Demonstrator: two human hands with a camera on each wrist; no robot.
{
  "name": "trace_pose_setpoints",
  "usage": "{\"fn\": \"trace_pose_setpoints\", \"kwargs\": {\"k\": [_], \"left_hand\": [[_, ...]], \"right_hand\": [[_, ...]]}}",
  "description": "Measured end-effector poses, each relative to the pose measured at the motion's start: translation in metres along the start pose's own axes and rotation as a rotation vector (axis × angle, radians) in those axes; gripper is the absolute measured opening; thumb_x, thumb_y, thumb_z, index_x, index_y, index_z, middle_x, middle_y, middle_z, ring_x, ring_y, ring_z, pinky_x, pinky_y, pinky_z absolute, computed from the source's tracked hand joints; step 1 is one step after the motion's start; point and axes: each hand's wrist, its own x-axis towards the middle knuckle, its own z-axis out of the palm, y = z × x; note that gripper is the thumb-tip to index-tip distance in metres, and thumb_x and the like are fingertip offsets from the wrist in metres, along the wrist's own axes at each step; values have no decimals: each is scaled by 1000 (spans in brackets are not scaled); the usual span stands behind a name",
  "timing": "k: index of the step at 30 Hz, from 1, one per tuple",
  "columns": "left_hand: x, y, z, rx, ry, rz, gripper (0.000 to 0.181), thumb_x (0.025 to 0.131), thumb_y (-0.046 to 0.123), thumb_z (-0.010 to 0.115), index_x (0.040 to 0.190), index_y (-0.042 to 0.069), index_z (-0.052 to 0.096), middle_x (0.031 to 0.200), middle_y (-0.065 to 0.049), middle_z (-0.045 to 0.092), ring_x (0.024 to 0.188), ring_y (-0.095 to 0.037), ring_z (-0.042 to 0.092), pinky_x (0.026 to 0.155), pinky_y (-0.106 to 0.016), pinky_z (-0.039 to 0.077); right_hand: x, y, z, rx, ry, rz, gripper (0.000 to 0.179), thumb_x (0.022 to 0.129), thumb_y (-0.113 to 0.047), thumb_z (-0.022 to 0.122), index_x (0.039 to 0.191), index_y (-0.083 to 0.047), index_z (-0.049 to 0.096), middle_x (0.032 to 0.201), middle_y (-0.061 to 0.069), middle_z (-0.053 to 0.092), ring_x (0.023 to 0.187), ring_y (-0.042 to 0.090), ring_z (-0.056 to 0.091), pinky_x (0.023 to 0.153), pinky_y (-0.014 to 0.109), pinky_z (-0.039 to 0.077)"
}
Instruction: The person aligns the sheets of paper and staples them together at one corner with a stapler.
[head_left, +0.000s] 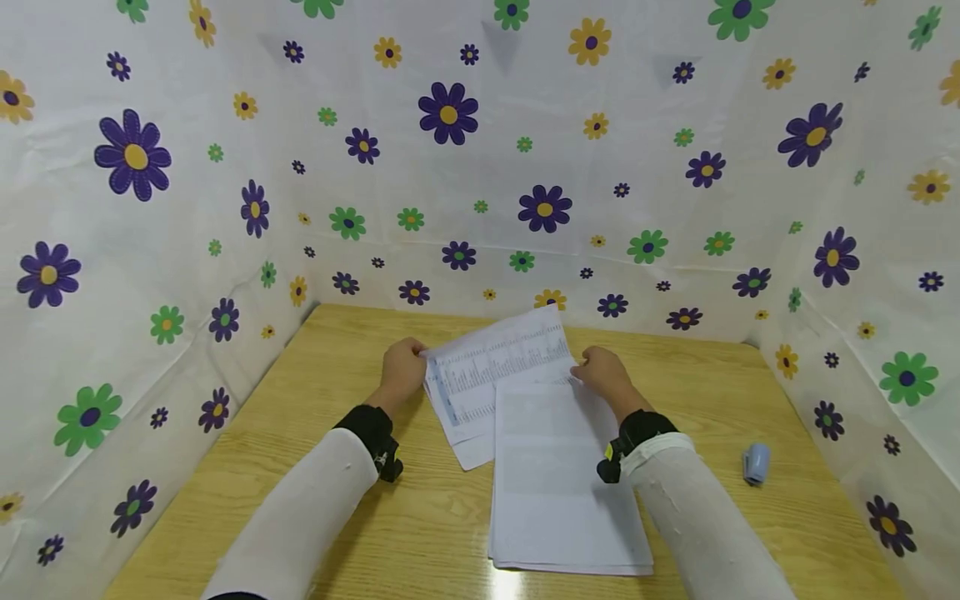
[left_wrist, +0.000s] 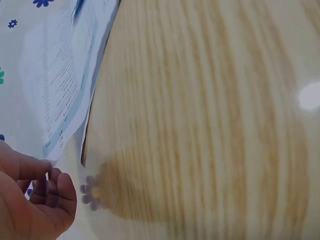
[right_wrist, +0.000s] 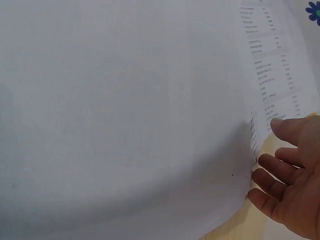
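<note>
Several printed sheets (head_left: 498, 362) with text tables and a blue strip lie at a slant on the wooden table, their top sheet lifted. My left hand (head_left: 402, 367) pinches the top sheet's left corner between thumb and fingers; in the left wrist view the hand (left_wrist: 37, 192) is at that corner. A stack of blank white sheets (head_left: 566, 483) overlaps the printed ones on the right. My right hand (head_left: 603, 375) is at the right edge of the papers. In the right wrist view its fingertips (right_wrist: 270, 162) touch the paper edge, with the thumb apart from the fingers.
A small light-blue object (head_left: 756, 463), perhaps a stapler, stands on the wooden table (head_left: 420, 533) at the right. White cloth with printed flowers (head_left: 480, 167) hangs around the table at the back and both sides.
</note>
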Motion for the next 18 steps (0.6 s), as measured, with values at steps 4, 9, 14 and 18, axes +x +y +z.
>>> {"fn": "trace_pose_setpoints", "kwargs": {"k": [4, 9, 14, 18], "left_hand": [[-1, 3, -3, -59, 1, 23, 18, 99, 5, 53, 111, 2, 67, 109, -15, 66, 96, -28, 61, 82, -37, 51], [-3, 7, -9, -93, -11, 42, 18, 102, 7, 52, 113, 3, 66, 112, -15, 65, 98, -28, 60, 83, -36, 50], [-4, 8, -13, -100, -4, 67, 17, 104, 9, 52, 112, 4, 65, 111, -14, 64, 98, -28, 59, 84, -37, 49], [-4, 8, -15, -112, 20, 76, 16, 106, 10, 51, 113, 6, 65, 113, -12, 63, 101, -28, 58, 88, -38, 49]], "right_hand": [[3, -1, 0, 88, -8, 10, 66, 101, -26, 64, 153, 4, 37, 146, 27, 53, 131, 41, 54, 111, 53, 45], [10, 1, -1, 198, 7, -1, 68, 102, -23, 62, 157, 3, 30, 152, 28, 46, 138, 44, 48, 114, 55, 41], [12, -1, -1, 327, 32, -18, 57, 104, -17, 59, 156, -4, 38, 149, 23, 50, 132, 41, 53, 110, 52, 46], [9, -5, -2, 385, 80, -48, 46, 105, -15, 56, 149, -5, 47, 143, 20, 56, 121, 38, 59, 105, 51, 51]]}}
